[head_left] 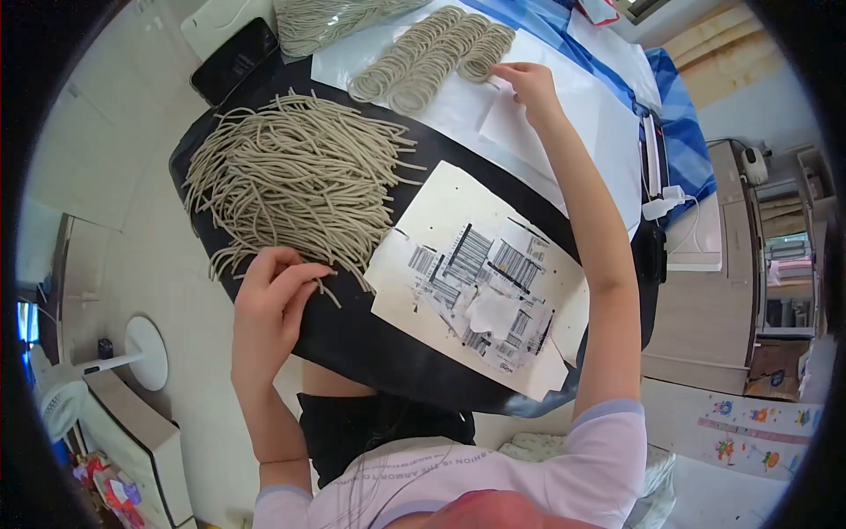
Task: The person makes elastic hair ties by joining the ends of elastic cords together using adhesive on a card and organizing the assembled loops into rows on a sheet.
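A large heap of cut beige cords (291,176) lies on the black tabletop. Beside its lower edge is my left hand (271,304), thumb and fingers pinched on a cord (330,293) whose short ends stick out past the fingertips. At the far side, coiled beige cord rings (432,57) overlap in three rows on white sheeting; the right-hand row is the shortest. My right hand (531,86) reaches to the near end of that short row, its thumb and fingertips closed on the edge of a cord ring (480,70). A small cord end shows below these fingers.
A pale cardboard sheet (432,212) with barcode labels and a white patch lies between my arms. A black phone (233,62) leans at the back left, beside a clear bag of cords (322,26). White plugs (665,204) sit at the right edge.
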The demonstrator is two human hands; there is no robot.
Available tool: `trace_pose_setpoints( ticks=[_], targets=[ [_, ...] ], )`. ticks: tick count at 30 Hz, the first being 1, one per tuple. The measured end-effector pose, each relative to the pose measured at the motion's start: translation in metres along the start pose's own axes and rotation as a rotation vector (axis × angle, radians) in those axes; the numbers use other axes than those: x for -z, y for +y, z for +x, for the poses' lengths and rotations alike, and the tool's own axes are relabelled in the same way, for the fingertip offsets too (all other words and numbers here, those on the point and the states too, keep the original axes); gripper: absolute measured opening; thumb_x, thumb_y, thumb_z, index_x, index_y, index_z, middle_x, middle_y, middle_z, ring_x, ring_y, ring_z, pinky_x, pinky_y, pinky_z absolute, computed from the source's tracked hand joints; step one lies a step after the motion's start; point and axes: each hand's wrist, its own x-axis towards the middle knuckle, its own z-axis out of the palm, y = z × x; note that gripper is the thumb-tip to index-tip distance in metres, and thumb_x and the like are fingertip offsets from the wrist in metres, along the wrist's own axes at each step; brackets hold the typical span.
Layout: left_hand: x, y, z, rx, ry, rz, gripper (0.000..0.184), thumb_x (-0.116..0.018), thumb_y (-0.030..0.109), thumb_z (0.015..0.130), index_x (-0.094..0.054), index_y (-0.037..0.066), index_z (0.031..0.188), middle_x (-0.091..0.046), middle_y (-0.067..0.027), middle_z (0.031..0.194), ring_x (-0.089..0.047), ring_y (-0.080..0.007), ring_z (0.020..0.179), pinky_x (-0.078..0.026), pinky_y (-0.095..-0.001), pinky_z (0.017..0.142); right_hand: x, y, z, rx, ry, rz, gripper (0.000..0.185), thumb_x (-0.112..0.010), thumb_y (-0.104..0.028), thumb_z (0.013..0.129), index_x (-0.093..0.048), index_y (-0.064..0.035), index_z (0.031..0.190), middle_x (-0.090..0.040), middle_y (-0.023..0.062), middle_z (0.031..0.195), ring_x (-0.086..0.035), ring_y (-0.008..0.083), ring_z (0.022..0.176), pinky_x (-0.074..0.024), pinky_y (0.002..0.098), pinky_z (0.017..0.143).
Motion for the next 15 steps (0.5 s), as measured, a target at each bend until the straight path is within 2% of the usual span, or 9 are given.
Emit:
trace_pose_setpoints(
  ticks=[1, 4, 7, 10, 13, 15],
  targets=[
    [0.002, 0.0, 0.001, 0.0, -0.019, -0.018, 0.02, -0.067, -0.007, 0.079, -0.068, 0.004, 0.096, -0.055, -0.0099, 0.093, -0.059, -0.0244, 0.081, -0.048, -0.0322, 0.069, -0.002, -0.001, 0.001, 0.011, 0.008, -0.015, 0.026, -0.075, -0.024, 0.08, -0.077, -0.0036, 0.096, -0.058, -0.0008, 0.07, -0.044, 0.0097, 0.063, -0.0362, 0.026, 0.054],
    [0.004, -0.005, 0.003, -0.013, -0.045, -0.027, 0.018, -0.069, -0.006, 0.077, -0.067, 0.003, 0.092, -0.055, -0.0098, 0.093, -0.059, -0.0243, 0.081, -0.048, -0.0329, 0.067, -0.004, -0.002, 0.003, 0.029, 0.025, 0.006, 0.024, -0.078, -0.017, 0.074, -0.077, 0.0016, 0.089, -0.067, 0.0063, 0.071, -0.052, 0.0132, 0.06, -0.0387, 0.0296, 0.054],
    [0.003, -0.01, 0.004, -0.044, -0.035, -0.021, 0.018, -0.071, -0.006, 0.075, -0.066, 0.003, 0.09, -0.056, -0.0093, 0.093, -0.059, -0.0229, 0.08, -0.048, -0.0317, 0.066, -0.005, 0.001, 0.006, 0.008, 0.003, -0.039, 0.026, -0.075, -0.026, 0.079, -0.078, -0.0046, 0.094, -0.06, -0.0008, 0.07, -0.045, 0.0116, 0.06, -0.0361, 0.0281, 0.053],
    [0.002, -0.01, 0.003, 0.003, -0.029, -0.079, 0.018, -0.071, -0.006, 0.074, -0.065, 0.002, 0.089, -0.056, -0.0087, 0.093, -0.059, -0.021, 0.078, -0.048, -0.03, 0.064, -0.005, 0.007, 0.011, 0.025, 0.011, -0.126, 0.027, -0.075, -0.026, 0.079, -0.078, -0.0046, 0.095, -0.063, 0.0002, 0.073, -0.047, 0.0118, 0.059, -0.0375, 0.0293, 0.053],
    [0.002, -0.01, 0.002, 0.031, -0.027, -0.11, 0.018, -0.071, -0.006, 0.074, -0.063, 0.001, 0.088, -0.057, -0.0081, 0.092, -0.058, -0.0194, 0.076, -0.047, -0.0283, 0.063, -0.005, 0.012, 0.014, 0.027, 0.019, -0.236, 0.028, -0.079, -0.027, 0.073, -0.078, -0.0043, 0.089, -0.073, 0.0105, 0.08, -0.066, 0.0179, 0.071, -0.0509, 0.0324, 0.068],
    [0.002, -0.011, 0.003, 0.038, -0.032, -0.114, 0.018, -0.072, -0.006, 0.074, -0.063, 0.001, 0.088, -0.056, -0.0077, 0.092, -0.058, -0.0184, 0.074, -0.047, -0.0274, 0.062, -0.005, 0.01, 0.01, 0.123, 0.08, -0.358, 0.029, -0.077, -0.031, 0.074, -0.078, -0.0068, 0.09, -0.073, 0.0102, 0.081, -0.068, 0.0198, 0.072, -0.0516, 0.0336, 0.068]
  ],
)
